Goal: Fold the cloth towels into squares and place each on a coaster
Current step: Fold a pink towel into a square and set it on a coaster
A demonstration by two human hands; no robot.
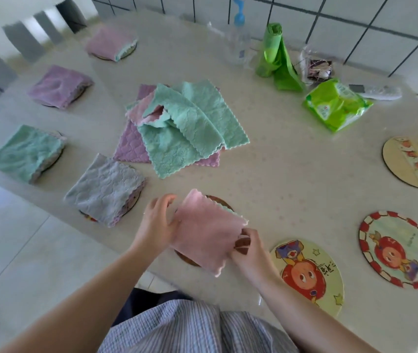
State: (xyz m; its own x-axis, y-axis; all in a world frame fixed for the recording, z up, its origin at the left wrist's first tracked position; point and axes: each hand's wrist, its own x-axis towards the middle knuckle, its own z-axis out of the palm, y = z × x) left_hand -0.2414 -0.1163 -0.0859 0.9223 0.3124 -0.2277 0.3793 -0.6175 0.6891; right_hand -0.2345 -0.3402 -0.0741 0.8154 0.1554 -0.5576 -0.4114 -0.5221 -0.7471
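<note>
The left hand [157, 222] grasps the left edge of a folded pink towel [206, 234]; the right hand [247, 248] pinches its near right corner; the towel lies over a dark coaster [219, 201] at the near edge of the table [291, 174], seemingly just touching it; unfolded towels [180, 126] are heaped mid-table; four folded towels sit on coasters to the left; three bare coasters lie to the right.

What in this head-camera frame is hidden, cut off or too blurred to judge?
- Coaster under the pink towel: head view, mostly covered by towel and hands; design unreadable.
- Coasters under the four folded towels, such as the grey one: only rims show.
- Far-right coaster: cut by the frame edge.
- Clear bottle: label blurred.
</note>
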